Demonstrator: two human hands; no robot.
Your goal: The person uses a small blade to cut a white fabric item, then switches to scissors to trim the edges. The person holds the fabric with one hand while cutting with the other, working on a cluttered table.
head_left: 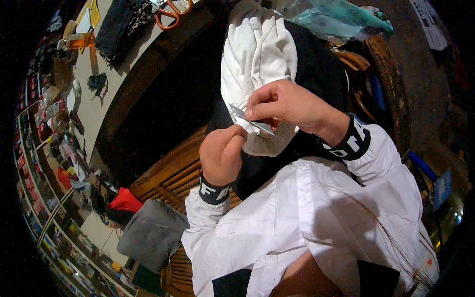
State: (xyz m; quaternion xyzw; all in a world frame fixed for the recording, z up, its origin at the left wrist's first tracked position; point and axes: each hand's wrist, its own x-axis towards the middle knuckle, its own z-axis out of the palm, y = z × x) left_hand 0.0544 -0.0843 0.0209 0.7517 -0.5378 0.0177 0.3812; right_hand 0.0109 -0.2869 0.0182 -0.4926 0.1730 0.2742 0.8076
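Note:
A white cloth garment (258,52) with gathered folds and a ribbed lower edge lies across my lap, over black clothing. My left hand (221,154) is closed, pinching the cloth near that edge between thumb and fingers. From the other side my right hand (299,105) grips a thin, flat grey blade (263,127) with pointed ends. The blade lies slantwise against the cloth, close beside my left fingertips. My right fingers cover its middle, so its exact kind is unclear.
A slatted wooden seat (170,163) is beneath me, with a grey cushion (152,232) and red cloth (126,199) at left. Orange-handled scissors (168,19) and dark fabric (118,37) rest on the pale table (133,52). Translucent green plastic (341,21) lies beyond my right hand.

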